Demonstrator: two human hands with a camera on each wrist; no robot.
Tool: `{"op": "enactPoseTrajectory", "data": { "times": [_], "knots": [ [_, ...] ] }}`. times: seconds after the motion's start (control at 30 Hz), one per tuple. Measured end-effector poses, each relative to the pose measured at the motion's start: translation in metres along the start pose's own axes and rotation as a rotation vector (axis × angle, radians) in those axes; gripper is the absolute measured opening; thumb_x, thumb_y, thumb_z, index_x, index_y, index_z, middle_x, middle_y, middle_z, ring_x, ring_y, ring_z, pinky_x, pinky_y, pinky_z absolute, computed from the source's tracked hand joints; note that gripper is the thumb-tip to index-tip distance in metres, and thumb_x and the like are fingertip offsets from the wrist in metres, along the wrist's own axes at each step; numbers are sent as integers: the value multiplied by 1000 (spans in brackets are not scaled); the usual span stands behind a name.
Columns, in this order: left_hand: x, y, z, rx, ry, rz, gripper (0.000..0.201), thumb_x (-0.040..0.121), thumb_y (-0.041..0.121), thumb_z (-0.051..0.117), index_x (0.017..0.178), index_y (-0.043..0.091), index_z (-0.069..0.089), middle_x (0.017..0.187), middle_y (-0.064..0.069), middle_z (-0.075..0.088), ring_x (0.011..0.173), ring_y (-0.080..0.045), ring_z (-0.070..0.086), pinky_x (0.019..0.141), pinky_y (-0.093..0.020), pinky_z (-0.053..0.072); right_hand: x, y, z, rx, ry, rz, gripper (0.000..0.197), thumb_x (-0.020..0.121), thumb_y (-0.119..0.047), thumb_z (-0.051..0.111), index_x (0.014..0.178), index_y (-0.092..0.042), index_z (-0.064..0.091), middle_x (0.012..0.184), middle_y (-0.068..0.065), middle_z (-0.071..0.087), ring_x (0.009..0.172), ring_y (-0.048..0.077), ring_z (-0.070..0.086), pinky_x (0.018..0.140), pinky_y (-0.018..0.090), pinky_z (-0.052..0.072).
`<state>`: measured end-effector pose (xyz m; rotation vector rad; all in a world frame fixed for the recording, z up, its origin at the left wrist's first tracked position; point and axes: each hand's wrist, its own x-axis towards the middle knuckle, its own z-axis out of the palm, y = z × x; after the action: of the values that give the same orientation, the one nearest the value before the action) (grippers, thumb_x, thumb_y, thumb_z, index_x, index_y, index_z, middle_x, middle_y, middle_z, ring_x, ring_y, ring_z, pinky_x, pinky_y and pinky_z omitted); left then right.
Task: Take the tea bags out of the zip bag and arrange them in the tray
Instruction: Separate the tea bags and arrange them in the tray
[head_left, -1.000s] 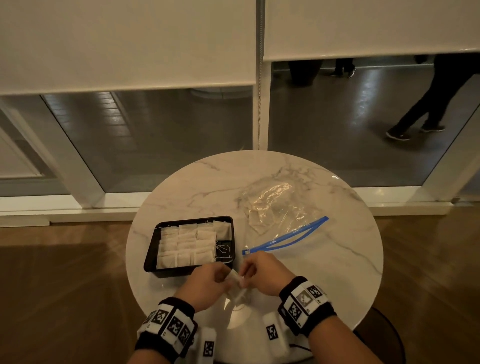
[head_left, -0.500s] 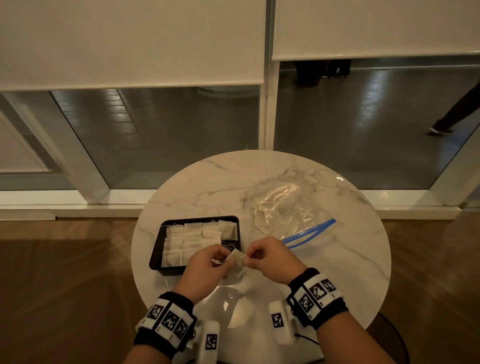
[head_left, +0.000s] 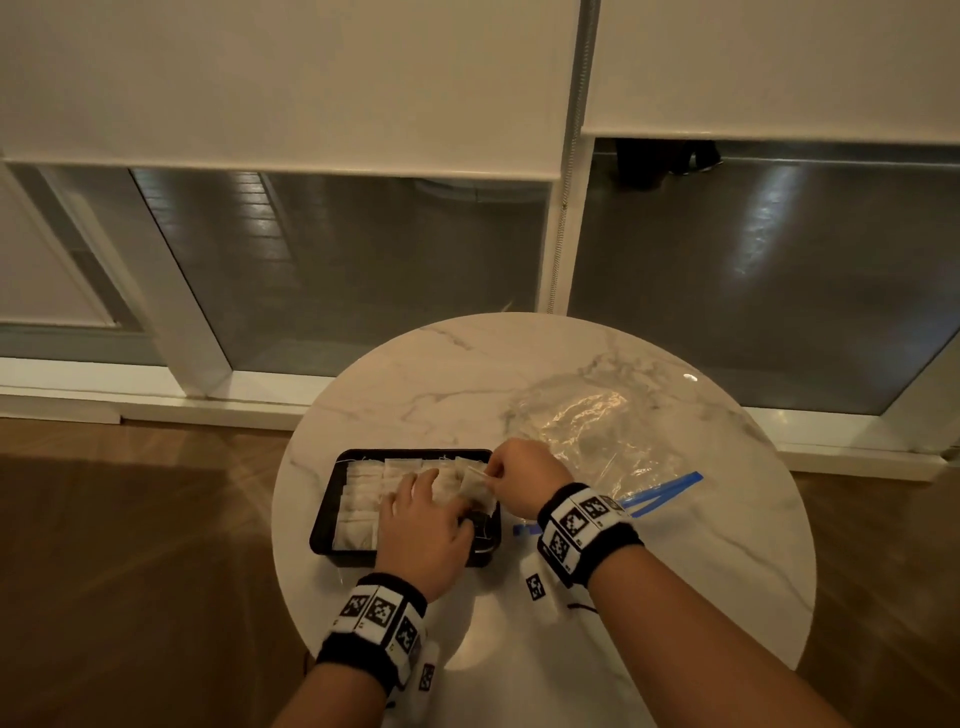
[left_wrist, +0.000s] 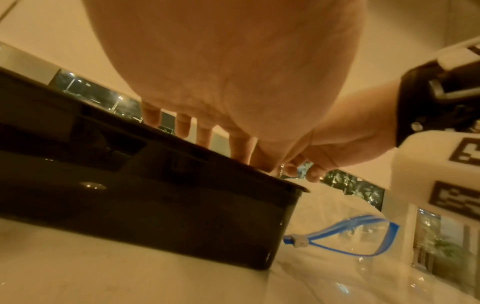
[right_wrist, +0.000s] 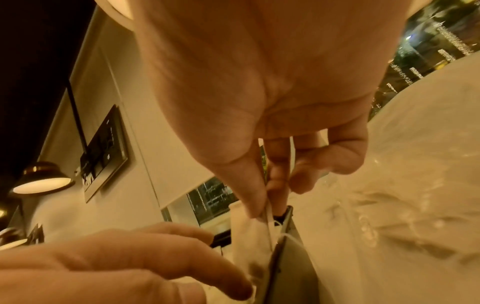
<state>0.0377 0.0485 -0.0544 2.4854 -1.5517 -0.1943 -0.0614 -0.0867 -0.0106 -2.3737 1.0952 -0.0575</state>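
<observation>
A black tray (head_left: 324, 519) holds rows of white tea bags (head_left: 363, 488) on the round marble table. My right hand (head_left: 488, 475) pinches the top edge of one tea bag (head_left: 475, 491) between thumb and forefinger and holds it upright over the tray's right end. In the right wrist view that tea bag (right_wrist: 249, 232) hangs just inside the tray wall (right_wrist: 283, 257). My left hand (head_left: 431, 499) lies over the tray with straight fingers, and one fingertip (right_wrist: 233, 286) touches the held bag's lower part. The clear zip bag (head_left: 587, 431) lies open to the right, with its blue zipper (head_left: 660, 493) toward me.
The table edge (head_left: 291, 545) runs close to the tray's left side. Behind the table stand a glass wall and a white window frame (head_left: 561, 249). Wooden floor (head_left: 130, 571) surrounds the table. Bare marble (head_left: 441, 374) lies behind the tray.
Both hands moved from the table's front up to the tray with the tea bag. The left hand let go of it and spread over the rows; the right hand still pinches it.
</observation>
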Motion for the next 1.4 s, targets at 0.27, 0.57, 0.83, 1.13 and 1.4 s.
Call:
{"op": "enactPoseTrajectory", "data": {
  "times": [0.27, 0.57, 0.83, 1.13, 1.4],
  "knots": [
    [25, 4, 13, 80, -163, -14, 48, 96, 49, 37, 140, 36, 51, 168, -2, 4, 153, -34, -1, 120, -61, 4, 27, -7, 7, -234, -72, 9, 11, 90, -20, 62, 84, -17, 71, 80, 2, 67, 78, 22, 67, 78, 38, 60],
    [22, 3, 19, -39, 30, -67, 39, 88, 35, 49, 125, 22, 47, 146, -6, 36, 141, -27, 25, 117, -43, 24, 37, -14, 12, -399, -59, 6, 16, 89, -20, 61, 97, -23, 74, 96, 1, 70, 93, 25, 67, 78, 37, 48],
    [27, -2, 24, -162, 33, -33, 28, 87, 28, 53, 115, 23, 51, 137, -1, 38, 135, -22, 28, 117, -39, 26, 38, -19, 17, -429, -7, 48, 18, 92, -17, 57, 99, -21, 73, 97, 3, 72, 92, 26, 69, 78, 37, 48],
    [28, -4, 27, -213, 43, -45, 23, 86, 27, 56, 108, 25, 52, 133, 2, 39, 132, -21, 32, 114, -38, 31, 36, -25, 12, -493, -30, 27, 21, 94, -14, 52, 111, -15, 65, 111, 7, 68, 105, 28, 65, 84, 39, 46],
    [25, -5, 24, -182, 64, 2, 24, 88, 28, 52, 111, 26, 57, 137, 0, 41, 135, -19, 29, 115, -38, 28, 39, -24, 11, -480, -43, 37, 21, 94, -10, 51, 109, -15, 64, 107, 7, 68, 100, 28, 65, 75, 36, 44]
  ]
}}
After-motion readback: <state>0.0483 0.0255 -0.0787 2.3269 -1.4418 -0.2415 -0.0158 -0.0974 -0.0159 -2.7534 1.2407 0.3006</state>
